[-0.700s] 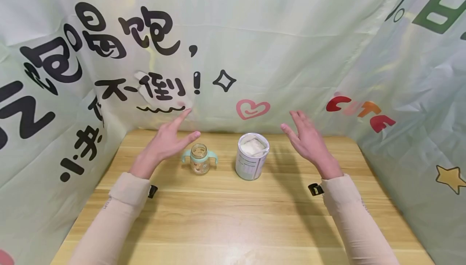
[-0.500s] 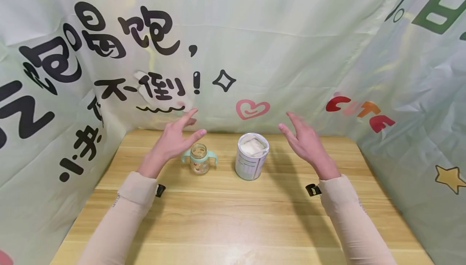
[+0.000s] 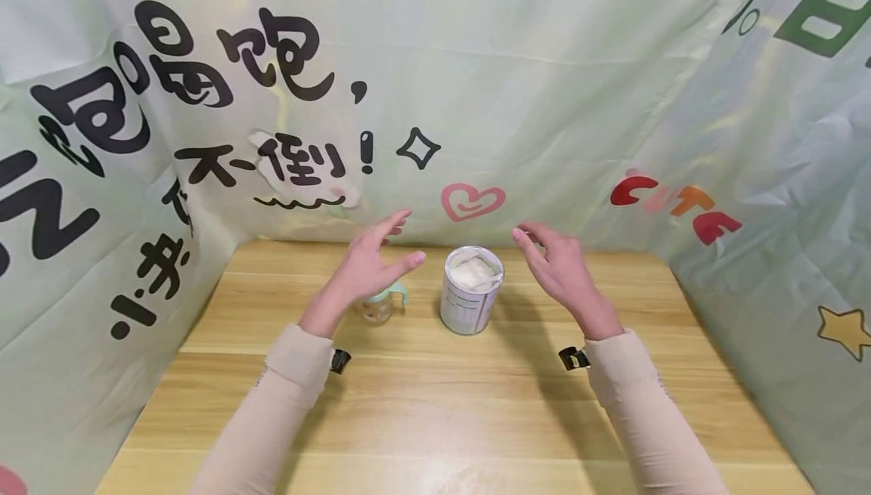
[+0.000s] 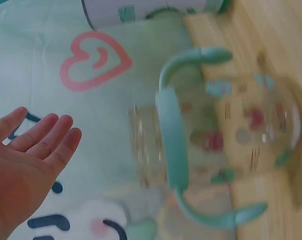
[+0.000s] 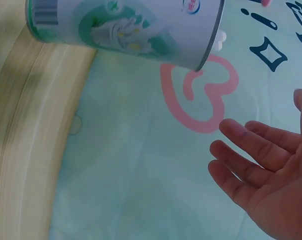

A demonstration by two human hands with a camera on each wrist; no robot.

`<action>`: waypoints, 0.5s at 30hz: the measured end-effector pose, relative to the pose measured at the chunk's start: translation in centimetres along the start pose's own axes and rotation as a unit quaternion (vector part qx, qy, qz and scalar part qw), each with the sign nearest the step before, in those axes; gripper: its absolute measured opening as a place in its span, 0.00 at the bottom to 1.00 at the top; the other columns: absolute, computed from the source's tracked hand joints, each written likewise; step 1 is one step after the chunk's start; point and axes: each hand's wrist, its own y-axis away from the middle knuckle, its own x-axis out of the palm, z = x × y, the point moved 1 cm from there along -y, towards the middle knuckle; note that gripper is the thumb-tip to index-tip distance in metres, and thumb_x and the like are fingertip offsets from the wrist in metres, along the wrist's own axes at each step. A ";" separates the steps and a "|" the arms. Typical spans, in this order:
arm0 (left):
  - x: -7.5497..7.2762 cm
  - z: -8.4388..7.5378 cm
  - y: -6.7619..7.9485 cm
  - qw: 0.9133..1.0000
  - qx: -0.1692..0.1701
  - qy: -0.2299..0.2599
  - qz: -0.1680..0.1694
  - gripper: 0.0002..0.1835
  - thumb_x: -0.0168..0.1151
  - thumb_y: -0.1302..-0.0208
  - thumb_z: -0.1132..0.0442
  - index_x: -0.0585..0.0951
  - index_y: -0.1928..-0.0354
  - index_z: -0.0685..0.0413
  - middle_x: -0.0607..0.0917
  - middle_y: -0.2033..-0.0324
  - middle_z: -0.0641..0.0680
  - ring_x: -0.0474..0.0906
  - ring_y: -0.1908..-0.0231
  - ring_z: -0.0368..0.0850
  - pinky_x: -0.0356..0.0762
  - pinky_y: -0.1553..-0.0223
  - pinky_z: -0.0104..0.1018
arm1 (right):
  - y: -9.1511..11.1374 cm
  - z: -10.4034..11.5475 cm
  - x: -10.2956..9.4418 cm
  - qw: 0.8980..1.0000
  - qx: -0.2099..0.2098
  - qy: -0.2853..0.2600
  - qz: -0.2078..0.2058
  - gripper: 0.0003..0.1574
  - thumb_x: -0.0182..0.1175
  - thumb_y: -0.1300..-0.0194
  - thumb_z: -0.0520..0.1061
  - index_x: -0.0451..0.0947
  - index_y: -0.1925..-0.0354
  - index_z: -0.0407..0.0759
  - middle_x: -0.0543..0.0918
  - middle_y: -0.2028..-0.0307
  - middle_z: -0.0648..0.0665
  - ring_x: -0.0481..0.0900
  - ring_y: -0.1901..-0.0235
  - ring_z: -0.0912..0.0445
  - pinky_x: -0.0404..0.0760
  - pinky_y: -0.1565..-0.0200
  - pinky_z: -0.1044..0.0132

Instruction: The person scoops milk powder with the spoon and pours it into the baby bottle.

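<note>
A white tin [image 3: 466, 309] stands upright on the table, its top uncovered and filled with pale powder [image 3: 471, 271]; a white scoop handle lies across the powder. To its left is a clear baby bottle [image 4: 246, 132] without a lid, with a mint-green collar and two handles [image 4: 172, 137]. My left hand [image 3: 367, 268] hovers above the bottle and hides its upper part in the head view. Its fingers are extended, with nothing in them. Right of the tin my right hand [image 3: 561, 268] hangs in the air, fingers loosely bent and holding nothing.
The wooden table [image 3: 435, 412] carries the tin and bottle near its back edge. Printed cloth [image 3: 544, 117] walls it in at the back and both sides. A black wrist device [image 3: 574, 358] shows at the right cuff, another [image 3: 341, 361] at the left.
My left hand has moved right, from beside the bottle to in front of it in the head view. The right hand has shifted slightly left toward the tin, its fingers bending more.
</note>
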 end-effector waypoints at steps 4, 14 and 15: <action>1.3 -0.5 -0.1 1.000 0.003 0.017 0.012 0.46 0.71 0.34 0.40 0.63 0.18 0.42 0.73 0.25 0.58 0.72 0.28 0.57 0.73 0.28 0.57 | 0.1 0.2 0.4 1.000 -0.001 -0.012 0.006 0.36 0.49 0.18 0.65 0.80 0.37 0.38 0.87 0.45 0.34 0.85 0.47 0.38 0.85 0.47 0.39; 4.2 -0.9 -0.3 0.998 -0.026 0.050 0.030 0.52 0.73 0.37 0.38 0.60 0.17 0.45 0.71 0.23 0.59 0.70 0.27 0.57 0.74 0.29 0.55 | 0.9 0.5 1.3 0.999 -0.016 -0.037 -0.002 0.30 0.54 0.19 0.61 0.83 0.41 0.37 0.90 0.52 0.37 0.87 0.55 0.45 0.87 0.52 0.47; 4.4 -0.8 -0.3 0.998 -0.029 0.051 0.030 0.52 0.74 0.37 0.38 0.60 0.17 0.45 0.71 0.23 0.59 0.70 0.27 0.57 0.75 0.29 0.55 | 1.0 0.6 1.4 0.999 -0.018 -0.039 -0.003 0.29 0.55 0.19 0.60 0.83 0.41 0.38 0.90 0.53 0.38 0.87 0.56 0.46 0.86 0.53 0.48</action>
